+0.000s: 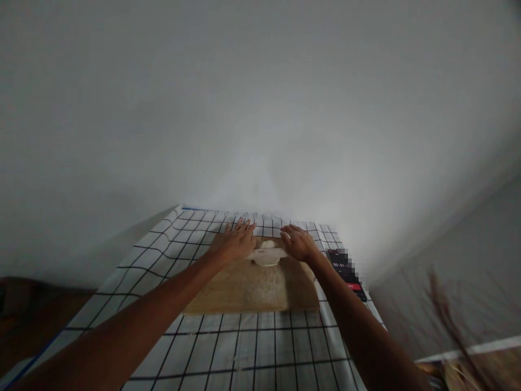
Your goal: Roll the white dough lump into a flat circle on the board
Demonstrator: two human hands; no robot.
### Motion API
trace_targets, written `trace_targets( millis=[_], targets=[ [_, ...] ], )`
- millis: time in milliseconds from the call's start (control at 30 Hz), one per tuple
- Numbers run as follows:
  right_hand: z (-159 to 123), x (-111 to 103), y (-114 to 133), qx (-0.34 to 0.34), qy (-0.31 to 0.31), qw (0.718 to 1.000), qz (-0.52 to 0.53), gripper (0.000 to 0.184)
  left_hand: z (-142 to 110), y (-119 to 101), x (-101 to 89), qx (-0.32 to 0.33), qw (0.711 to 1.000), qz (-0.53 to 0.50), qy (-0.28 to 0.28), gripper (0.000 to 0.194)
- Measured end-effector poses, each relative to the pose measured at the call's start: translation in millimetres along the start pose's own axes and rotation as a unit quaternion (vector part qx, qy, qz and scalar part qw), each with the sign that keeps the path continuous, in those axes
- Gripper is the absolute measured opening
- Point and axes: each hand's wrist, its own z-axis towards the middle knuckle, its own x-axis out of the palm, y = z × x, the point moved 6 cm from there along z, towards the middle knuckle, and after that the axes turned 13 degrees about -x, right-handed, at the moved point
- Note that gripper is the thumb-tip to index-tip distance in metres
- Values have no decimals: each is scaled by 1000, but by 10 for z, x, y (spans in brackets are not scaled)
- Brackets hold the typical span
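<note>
A pale rolling pin (268, 253) lies crosswise over a flattened round of white dough (266, 263) on a wooden board (228, 293). My left hand (238, 240) rests palm down over the pin's left end, its fingers stretched forward and spread. Over the right end lies my right hand (298, 241), also palm down, with its fingers extended forward and inward, not wrapped round the pin. Both palms hide the pin's ends. The dough shows in front of and behind the pin. A dusting of flour (264, 290) marks the board nearer to me.
A black-and-white checked cloth (240, 347) covers the table under the board. To the right of my right hand lies a phone (344, 271) with a running timer, partly pixelated. A plain wall (260, 108) rises behind the table. A blurred bristly thing (448, 315) stands at the lower right.
</note>
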Motion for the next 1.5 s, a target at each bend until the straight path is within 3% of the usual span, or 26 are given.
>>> trace_targets(
  millis=[133, 233, 367, 567, 667, 767, 833, 933, 1000, 1067, 1167, 1233, 1333, 1400, 1500],
  targets=[
    [6, 203, -139, -31, 26, 999, 20, 44, -85, -133, -143, -18, 995, -3, -97, 50],
    [-149, 238, -105, -2, 13, 1000, 17, 48, -137, -160, -110, -26, 993, -15, -112, 50],
    [-492, 118, 149, 39, -34, 999, -11, 46, -278, -126, -15, -36, 993, -43, -107, 51],
    [-918, -46, 636, 60, -94, 993, -35, 38, -756, -124, -56, 6, 992, -62, -111, 52],
    [-990, -62, 766, 59, -96, 993, -23, 35, -801, -91, -70, 28, 996, -66, -57, 53],
    [-1016, -76, 790, 62, -106, 992, -2, 32, -553, -78, -143, 21, 992, -124, 12, 52],
    [-1033, -82, 788, 49, -117, 992, 14, 35, -306, -165, -228, 45, 977, -197, 68, 52],
    [-1081, -78, 795, 12, -122, 992, 36, 38, -25, -356, -256, 89, 940, -250, 212, 47],
    [-1125, -79, 792, -1, -127, 991, 50, 38, 49, -385, -212, 76, 927, -241, 278, 41],
    [-1163, -85, 778, 2, -134, 989, 67, 37, 34, -318, -149, 40, 925, -228, 301, 36],
    [-1187, -100, 740, 34, -141, 986, 76, 33, -87, -143, -107, -15, 928, -217, 302, 39],
    [-1176, -116, 711, 61, -145, 986, 54, 34, -143, -42, -187, -29, 932, -215, 292, 39],
    [-1116, -144, 677, 89, -144, 985, 15, 40, -117, 73, -455, -22, 940, -218, 262, 40],
    [-1046, -162, 661, 101, -132, 986, 12, 43, -82, 133, -649, -7, 952, -220, 213, 42],
    [-900, -202, 662, 102, -102, 989, 25, 45, -159, 131, -709, 38, 968, -193, 155, 42]
  ],
)
